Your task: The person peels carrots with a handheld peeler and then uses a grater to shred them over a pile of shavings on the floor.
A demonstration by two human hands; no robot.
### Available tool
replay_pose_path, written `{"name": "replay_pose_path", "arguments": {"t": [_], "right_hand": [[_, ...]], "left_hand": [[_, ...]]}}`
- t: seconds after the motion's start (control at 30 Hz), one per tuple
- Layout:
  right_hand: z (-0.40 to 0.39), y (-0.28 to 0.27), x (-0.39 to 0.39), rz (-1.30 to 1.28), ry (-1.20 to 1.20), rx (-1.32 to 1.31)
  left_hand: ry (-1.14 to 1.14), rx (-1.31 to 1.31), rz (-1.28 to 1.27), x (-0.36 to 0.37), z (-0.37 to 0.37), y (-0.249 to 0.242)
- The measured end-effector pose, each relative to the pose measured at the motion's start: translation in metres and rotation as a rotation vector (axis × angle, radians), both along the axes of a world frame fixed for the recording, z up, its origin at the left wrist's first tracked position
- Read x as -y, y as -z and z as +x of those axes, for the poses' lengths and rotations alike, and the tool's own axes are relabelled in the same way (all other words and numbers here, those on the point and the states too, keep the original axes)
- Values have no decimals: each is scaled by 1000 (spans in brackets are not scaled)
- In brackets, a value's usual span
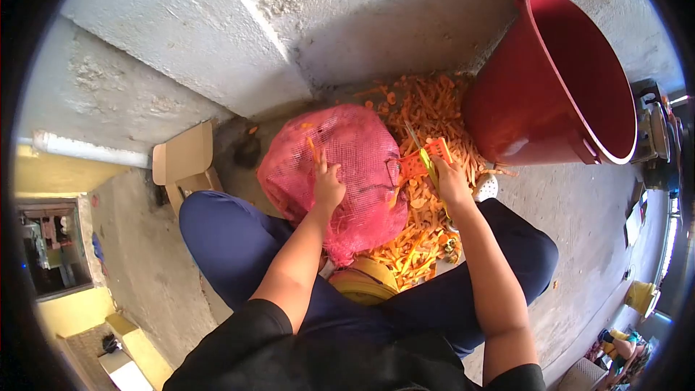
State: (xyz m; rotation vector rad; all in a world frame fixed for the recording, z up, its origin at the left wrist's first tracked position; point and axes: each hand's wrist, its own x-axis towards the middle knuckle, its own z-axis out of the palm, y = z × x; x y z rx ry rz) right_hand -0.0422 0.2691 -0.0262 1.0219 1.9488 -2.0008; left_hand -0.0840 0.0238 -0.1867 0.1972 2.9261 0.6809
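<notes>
Black top, short sleeves ending above elbows; dark navy trousers, plain smooth-looking cloth, creased around knees; forearms bare.

L hand on mesh bag, R hand w/ knife.

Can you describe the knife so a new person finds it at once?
Find the big red tub; a heap of orange peels lies beside it. Over the heap, the right hand holds the knife. Its thin blade and yellow-green handle set it apart from the orange plastic next to it.
</notes>
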Motion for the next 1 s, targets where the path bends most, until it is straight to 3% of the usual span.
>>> {"name": "replay_pose_path", "arguments": {"t": [0.03,0.13,0.17,0.23,0.27,0.3,0.33,0.37,0.4,0.43,0.53,0.57,0.7,0.8,0.9,1.0], "right_hand": [[2,-5,-3,-5,-33,43],[8,2,-7,40,-27,35],[9,4,-7,90,-30,37],[17,9,-8,455,-193,-89],[18,10,-8,482,-215,-79],[18,9,-8,510,-236,-68],[18,9,-7,537,-258,-57],[16,9,-7,451,-245,34],[15,11,-8,368,-230,127],[17,17,-6,367,-188,33],[15,4,-5,424,-271,62],[16,8,-6,416,-279,87],[14,12,-10,343,-263,74],[14,5,-8,240,-177,16],[11,-5,-5,-35,-3,-16],[10,-16,-12,-309,-12,14]], "left_hand": [[84,-129,34,4,-4,2],[-68,43,158,0,-4,-15],[-122,78,64,-6,0,-27],[-195,410,-45,-11,16,-5],[-235,573,-100,-13,26,13],[-85,622,-118,-11,45,46],[68,671,-136,-16,55,48],[89,663,-148,-16,56,52],[113,656,-158,-26,48,16],[136,653,-167,-33,42,-3],[282,148,-66,-21,32,32],[221,98,-26,-18,30,43],[-59,341,-41,-20,15,45],[-98,-27,43,-24,20,75],[234,106,-350,-16,14,100],[179,319,-247,-32,3,40]]}}
